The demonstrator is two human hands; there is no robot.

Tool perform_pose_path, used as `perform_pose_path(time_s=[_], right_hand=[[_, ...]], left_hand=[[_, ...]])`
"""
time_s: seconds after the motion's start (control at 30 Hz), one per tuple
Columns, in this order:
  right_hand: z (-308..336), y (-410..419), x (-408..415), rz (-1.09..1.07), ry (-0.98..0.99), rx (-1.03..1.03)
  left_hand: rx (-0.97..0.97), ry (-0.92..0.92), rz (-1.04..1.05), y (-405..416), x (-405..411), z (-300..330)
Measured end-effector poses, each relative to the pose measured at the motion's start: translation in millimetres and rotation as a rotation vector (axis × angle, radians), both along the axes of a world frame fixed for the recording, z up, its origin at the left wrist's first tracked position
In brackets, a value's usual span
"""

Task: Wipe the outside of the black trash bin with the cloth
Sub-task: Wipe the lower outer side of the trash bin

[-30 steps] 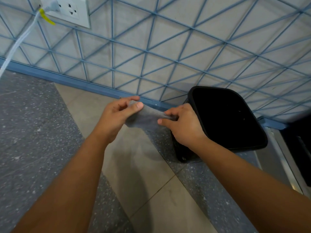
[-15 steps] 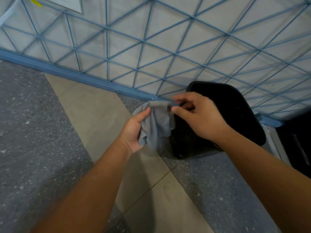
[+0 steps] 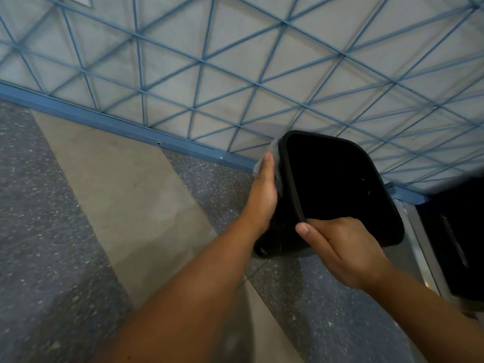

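Bin: the black trash bin [image 3: 340,184] is standing on the floor [image 3: 104,195] against the tiled wall [image 3: 235,61], at about 2 o'clock from the middle of the view, and its open mouth is seen from above.
Cloth: the grey cloth [image 3: 275,163] is laid flat on the outer wall of the bin at its 9 o'clock side, just under the rim; only a narrow strip of it is visible beside the fingers.
Left hand: the left hand [image 3: 263,195] is spread with straight fingers, and the cloth is pressed by it against the bin; nothing is gripped in it.
Right hand: the right hand [image 3: 340,247] is placed on the rim at the 6 o'clock corner, with the thumb outside and the fingers bent over the edge (their tips are hidden inside the bin), so the bin is held steady.
Step in hand: the 9 o'clock side wall is judged to be at the start of its wiping; the other sides appear not yet done.
How it is done well: the palm should be kept flat, so that the cloth is not folded under the fingers; long strokes from the rim down to the base are advised, each one overlapping the one before.
Holding: the rim should be kept firmly held, because a light bin may be tipped or pushed along the floor by the pressure.
Risk: the side near the wall is hard to reach, so the bin probably must be turned.
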State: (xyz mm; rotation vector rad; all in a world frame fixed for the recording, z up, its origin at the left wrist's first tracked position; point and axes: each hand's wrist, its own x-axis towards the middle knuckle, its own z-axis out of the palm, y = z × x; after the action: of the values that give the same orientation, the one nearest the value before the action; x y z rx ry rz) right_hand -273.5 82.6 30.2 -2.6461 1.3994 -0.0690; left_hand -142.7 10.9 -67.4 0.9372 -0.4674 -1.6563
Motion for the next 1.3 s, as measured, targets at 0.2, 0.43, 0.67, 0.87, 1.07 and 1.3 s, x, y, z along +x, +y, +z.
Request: perform_pose_path(time_s=[0.2,0.43,0.67,0.87,1.07,1.3], right_hand=[[-2,-6,-1,0.059,-0.077,-0.013],[-1,-11,1,0.033,-0.126,-0.029],[-1,-11,0,-0.021,-0.108,-0.047],[-3,-12,0,-0.021,-0.103,-0.041],[-3,-14,0,0.043,-0.106,-0.060],[-3,-18,1,0.116,-0.126,-0.036]], left_hand=[[-0.078,-0.038,0.118,31,-16,-2],[-0.397,-0.271,0.259,95,-49,-20],[0.093,-0.311,0.082,85,-26,-85],[0.221,-0.342,0.399,69,10,-42],[-0.097,-0.128,0.301,25,-14,2],[-0.025,-0.036,0.178,4,-17,-44]])
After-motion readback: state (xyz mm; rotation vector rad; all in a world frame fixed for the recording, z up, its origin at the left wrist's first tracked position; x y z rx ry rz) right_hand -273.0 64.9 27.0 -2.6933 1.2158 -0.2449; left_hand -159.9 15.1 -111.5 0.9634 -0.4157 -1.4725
